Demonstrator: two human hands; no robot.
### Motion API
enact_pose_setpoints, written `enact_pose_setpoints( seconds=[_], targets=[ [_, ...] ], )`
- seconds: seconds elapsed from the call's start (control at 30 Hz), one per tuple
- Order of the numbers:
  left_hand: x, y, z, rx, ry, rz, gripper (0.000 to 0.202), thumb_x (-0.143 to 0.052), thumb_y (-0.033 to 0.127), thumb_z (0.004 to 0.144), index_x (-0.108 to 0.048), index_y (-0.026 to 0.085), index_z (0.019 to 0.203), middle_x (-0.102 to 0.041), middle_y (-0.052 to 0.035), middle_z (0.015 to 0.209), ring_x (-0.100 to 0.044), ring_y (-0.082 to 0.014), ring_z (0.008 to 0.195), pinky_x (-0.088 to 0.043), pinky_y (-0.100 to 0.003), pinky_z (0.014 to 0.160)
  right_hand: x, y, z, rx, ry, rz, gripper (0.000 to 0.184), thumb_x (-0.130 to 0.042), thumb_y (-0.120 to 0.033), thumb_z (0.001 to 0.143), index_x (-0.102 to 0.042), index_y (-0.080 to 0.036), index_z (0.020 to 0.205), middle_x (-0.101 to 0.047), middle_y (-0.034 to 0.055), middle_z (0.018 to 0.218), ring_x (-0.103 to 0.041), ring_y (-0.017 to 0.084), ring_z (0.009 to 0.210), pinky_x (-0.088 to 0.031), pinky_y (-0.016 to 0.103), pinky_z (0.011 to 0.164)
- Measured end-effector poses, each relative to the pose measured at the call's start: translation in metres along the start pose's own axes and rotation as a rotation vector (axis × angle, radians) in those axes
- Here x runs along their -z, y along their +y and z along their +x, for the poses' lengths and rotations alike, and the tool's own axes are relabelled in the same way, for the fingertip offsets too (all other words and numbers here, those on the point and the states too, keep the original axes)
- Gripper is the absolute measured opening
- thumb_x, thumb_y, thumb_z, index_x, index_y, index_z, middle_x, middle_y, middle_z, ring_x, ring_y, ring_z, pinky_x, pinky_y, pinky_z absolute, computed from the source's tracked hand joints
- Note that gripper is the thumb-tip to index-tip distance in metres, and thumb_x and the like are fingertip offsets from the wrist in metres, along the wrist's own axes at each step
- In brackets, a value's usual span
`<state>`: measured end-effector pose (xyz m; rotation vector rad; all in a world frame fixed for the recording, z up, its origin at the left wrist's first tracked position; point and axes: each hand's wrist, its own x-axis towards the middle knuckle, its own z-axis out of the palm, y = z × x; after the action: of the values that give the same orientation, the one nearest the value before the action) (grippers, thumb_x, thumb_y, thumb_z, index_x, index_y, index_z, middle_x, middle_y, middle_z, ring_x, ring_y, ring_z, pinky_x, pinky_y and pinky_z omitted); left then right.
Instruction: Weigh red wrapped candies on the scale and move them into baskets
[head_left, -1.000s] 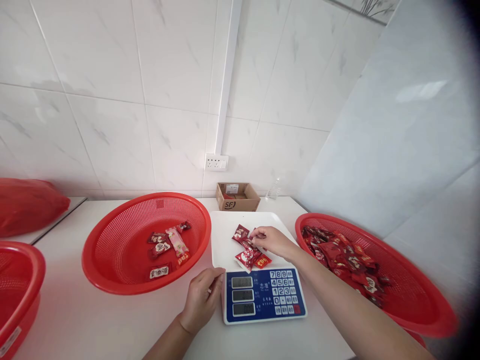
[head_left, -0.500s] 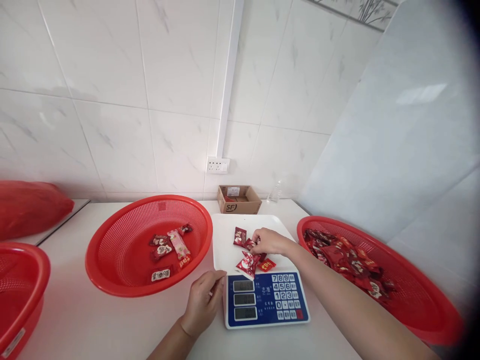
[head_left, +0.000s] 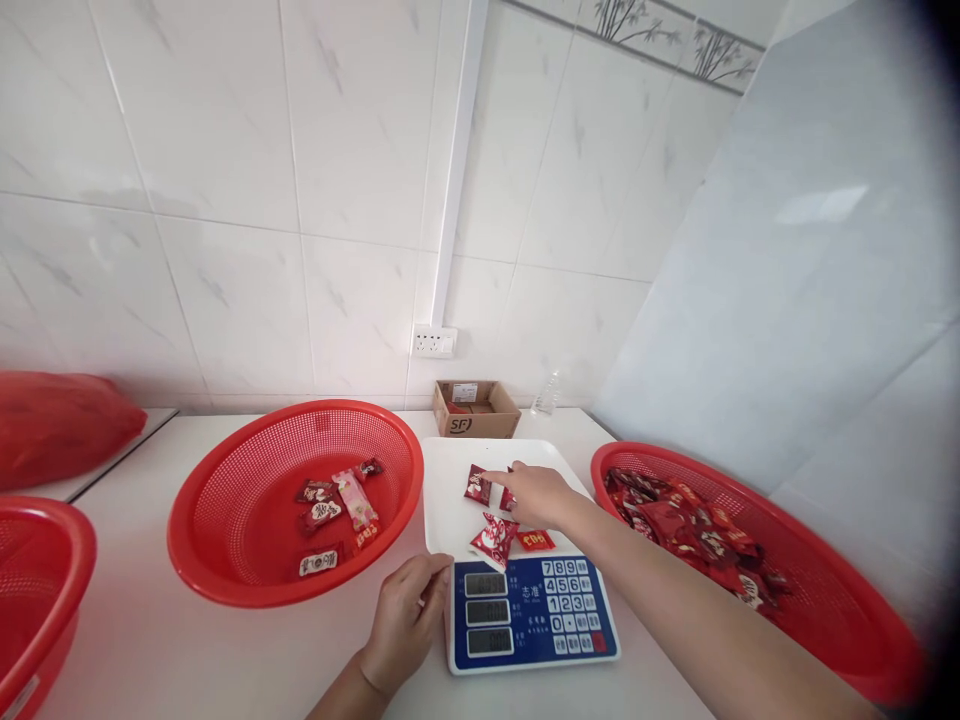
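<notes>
My right hand [head_left: 536, 495] is over the white pan of a digital scale [head_left: 457, 535], its index finger stretched toward a dark red snack packet [head_left: 475, 486]. Another packet [head_left: 508, 499] lies partly hidden under its fingers; I see no firm grip on either. Closer to the keypad are a red-and-white packet [head_left: 495, 541] and a bright red packet [head_left: 535, 541]. My left hand [head_left: 407, 612] rests by the scale's left front corner, fingertips at its edge, fingers loosely bent and holding nothing visible.
A red basket [head_left: 225, 590] on the left holds several packets. The red basket [head_left: 840, 620] on the right holds a heap of them. Another red basket [head_left: 52, 600] and a red bag [head_left: 64, 425] are far left. Behind the scale stand a cardboard box [head_left: 480, 425] and a clear plastic object [head_left: 547, 394].
My right hand's index finger has stretched out leftward to the dark red packet from the bunched fingers before. My left hand stays by the scale. The view has tilted up slightly.
</notes>
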<state>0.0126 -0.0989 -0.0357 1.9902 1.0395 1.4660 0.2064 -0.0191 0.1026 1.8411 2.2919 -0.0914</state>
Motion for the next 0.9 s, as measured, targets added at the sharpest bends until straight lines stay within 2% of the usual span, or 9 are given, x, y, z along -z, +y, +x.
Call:
enact_pose_setpoints(
  seconds=[0.17, 0.3, 0.4, 0.5, 0.57, 0.67, 0.8, 0.9],
  targets=[
    [0.000, 0.001, 0.000, -0.008, 0.000, 0.002, 0.018, -0.045, 0.021, 0.087, -0.061, 0.018, 0.095, -0.066, -0.0038, 0.077, -0.061, -0.0129, 0.066, -0.049, -0.021, 0.060, 0.014, -0.005, -0.003, 0.084, -0.117, -0.120, 0.066, -0.058, -0.012, 0.059, -0.055, -0.039, 0.118, -0.059, 0.0093, 0.104, -0.061, 0.028, 0.084, -0.040, 0.031, 0.062],
    [0.001, 0.002, 0.002, -0.031, 0.032, 0.025, 0.017, -0.047, 0.022, 0.086, -0.061, 0.018, 0.094, -0.066, -0.0035, 0.076, -0.061, -0.0126, 0.065, -0.049, -0.020, 0.059, 0.023, 0.012, -0.013, 0.077, -0.154, -0.080, 0.062, -0.057, -0.012, 0.057, -0.060, -0.038, 0.113, -0.060, 0.0059, 0.103, -0.061, 0.023, 0.077, -0.039, 0.028, 0.057],
    [0.001, 0.002, 0.002, -0.045, 0.045, 0.036, 0.017, -0.046, 0.023, 0.086, -0.061, 0.018, 0.094, -0.066, -0.0034, 0.075, -0.061, -0.0119, 0.063, -0.049, -0.019, 0.056, 0.028, 0.048, -0.024, 0.006, -0.056, 0.013, 0.054, -0.057, -0.016, 0.059, -0.062, -0.032, 0.111, -0.061, 0.0055, 0.103, -0.059, 0.021, 0.079, -0.039, 0.027, 0.059],
    [0.002, 0.001, 0.002, -0.053, 0.043, 0.047, 0.017, -0.047, 0.025, 0.086, -0.061, 0.018, 0.094, -0.067, -0.0035, 0.076, -0.061, -0.0122, 0.062, -0.049, -0.019, 0.056, 0.028, 0.103, -0.039, -0.098, 0.059, 0.146, 0.036, -0.059, -0.019, 0.060, -0.068, -0.026, 0.094, -0.064, 0.0044, 0.094, -0.058, 0.022, 0.083, -0.040, 0.028, 0.067],
    [0.002, -0.001, 0.002, -0.063, 0.039, 0.055, 0.018, -0.048, 0.026, 0.085, -0.061, 0.018, 0.094, -0.067, -0.0035, 0.076, -0.062, -0.0126, 0.062, -0.050, -0.019, 0.057, 0.024, 0.141, -0.054, -0.200, 0.077, 0.229, 0.028, -0.060, -0.019, 0.060, -0.068, -0.024, 0.086, -0.065, 0.0033, 0.086, -0.058, 0.022, 0.081, -0.040, 0.029, 0.069],
    [0.001, -0.001, 0.004, -0.081, 0.038, 0.057, 0.018, -0.049, 0.028, 0.085, -0.062, 0.019, 0.093, -0.068, -0.0033, 0.076, -0.062, -0.0124, 0.060, -0.050, -0.019, 0.054, 0.011, 0.185, -0.081, -0.336, 0.032, 0.288, 0.027, -0.064, -0.019, 0.059, -0.068, -0.021, 0.085, -0.066, 0.0034, 0.077, -0.060, 0.020, 0.072, -0.043, 0.029, 0.065],
    [0.002, 0.001, 0.007, -0.108, 0.073, 0.079, 0.019, -0.048, 0.031, 0.084, -0.063, 0.019, 0.091, -0.070, -0.0029, 0.076, -0.064, -0.0126, 0.061, -0.051, -0.018, 0.054, -0.016, 0.217, -0.107, -0.447, -0.065, 0.391, 0.030, -0.063, -0.028, 0.065, -0.068, -0.022, 0.094, -0.067, 0.0030, 0.070, -0.061, 0.019, 0.061, -0.047, 0.031, 0.060],
    [0.003, 0.002, 0.008, -0.120, 0.099, 0.105, 0.021, -0.049, 0.033, 0.084, -0.063, 0.019, 0.090, -0.070, -0.0028, 0.077, -0.065, -0.0130, 0.062, -0.052, -0.017, 0.054, -0.036, 0.225, -0.110, -0.460, -0.002, 0.405, 0.032, -0.062, -0.025, 0.068, -0.067, -0.021, 0.099, -0.068, 0.0059, 0.090, -0.062, 0.022, 0.084, -0.046, 0.035, 0.077]
  ],
)
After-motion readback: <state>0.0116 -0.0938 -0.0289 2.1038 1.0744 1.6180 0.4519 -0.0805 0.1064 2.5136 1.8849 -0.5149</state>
